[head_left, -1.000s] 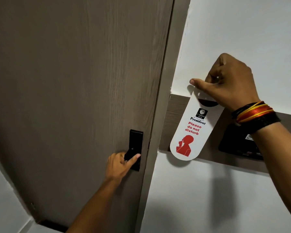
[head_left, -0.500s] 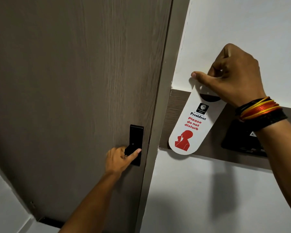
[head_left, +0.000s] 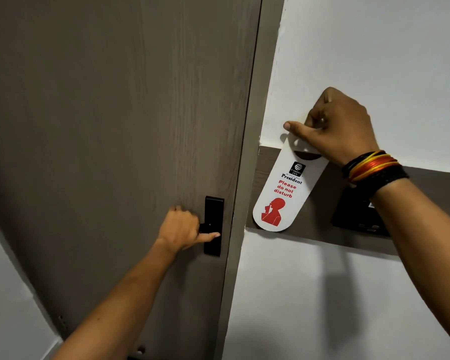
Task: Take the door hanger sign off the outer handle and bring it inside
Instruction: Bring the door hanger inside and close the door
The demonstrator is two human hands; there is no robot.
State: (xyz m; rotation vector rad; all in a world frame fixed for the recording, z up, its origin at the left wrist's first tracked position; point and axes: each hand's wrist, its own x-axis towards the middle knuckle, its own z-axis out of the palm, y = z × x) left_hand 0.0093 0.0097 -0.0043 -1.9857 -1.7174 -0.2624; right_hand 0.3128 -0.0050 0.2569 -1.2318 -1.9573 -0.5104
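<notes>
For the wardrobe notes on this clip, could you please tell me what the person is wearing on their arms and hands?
Both forearms are bare, with no sleeves in view. The right wrist carries a stack of thread bands: black cords, then yellow, orange and red strands, then a wider black band. The left hand and wrist show no jewellery or glove.

A grey-brown wood-grain door [head_left: 115,126] fills the left half of the view, with a black lock plate [head_left: 213,226] near its right edge. A plain grey door frame [head_left: 255,126] runs down beside it. To the right stands a white painted wall [head_left: 374,48], its paint edge a little rough where it meets the frame. A dark brown horizontal band [head_left: 309,229] crosses this wall, and a black wall-mounted panel [head_left: 359,216] sits on the band. Below the band the white wall carries soft shadows. At the far left a strip of pale wall [head_left: 0,294] shows.
</notes>
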